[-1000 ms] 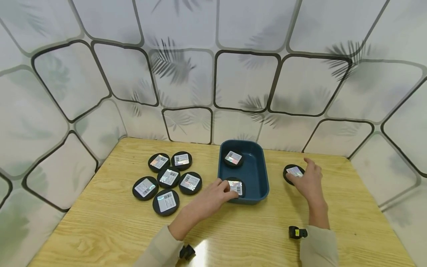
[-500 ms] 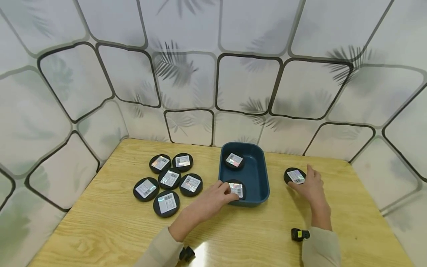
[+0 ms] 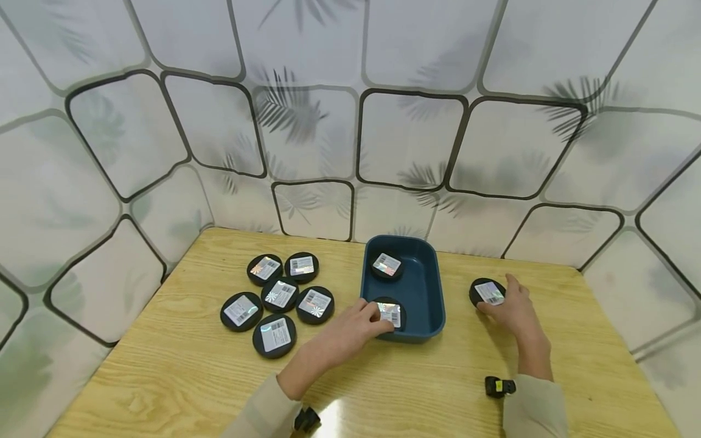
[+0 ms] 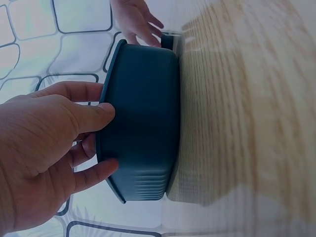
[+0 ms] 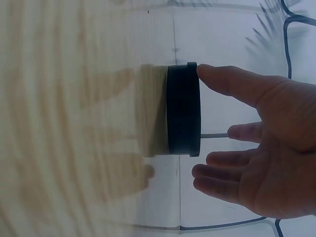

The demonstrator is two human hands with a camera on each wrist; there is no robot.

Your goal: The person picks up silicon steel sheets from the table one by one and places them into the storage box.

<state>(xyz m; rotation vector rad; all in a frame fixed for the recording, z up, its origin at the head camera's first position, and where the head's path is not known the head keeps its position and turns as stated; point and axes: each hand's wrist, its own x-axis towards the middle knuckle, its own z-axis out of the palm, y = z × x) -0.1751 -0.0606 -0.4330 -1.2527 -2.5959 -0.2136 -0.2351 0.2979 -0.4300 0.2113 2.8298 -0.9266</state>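
Observation:
My left hand (image 3: 353,325) grips the near-left rim of a dark blue plastic bin (image 3: 417,298), its thumb and fingers at the edge in the left wrist view. Inside the bin are two round black containers with silver labels: one at the back (image 3: 386,266), another (image 3: 390,313) beside my left fingers and partly covered by them. At the right, my right hand (image 3: 515,309) is beside a third black container (image 5: 183,109) standing on the table. The right wrist view has the thumb at its top edge, while the other fingers are spread apart from it.
Several more labelled black containers (image 3: 280,294) form a cluster on the wooden table (image 3: 181,371), left of the bin. A patterned curtain (image 3: 312,134) rises behind the table's back edge and along both sides.
My right hand has lowered slightly beside the right-hand container, and its fingers have come nearer the container's side. My left hand stays at the bin's rim. The view has shifted slightly.

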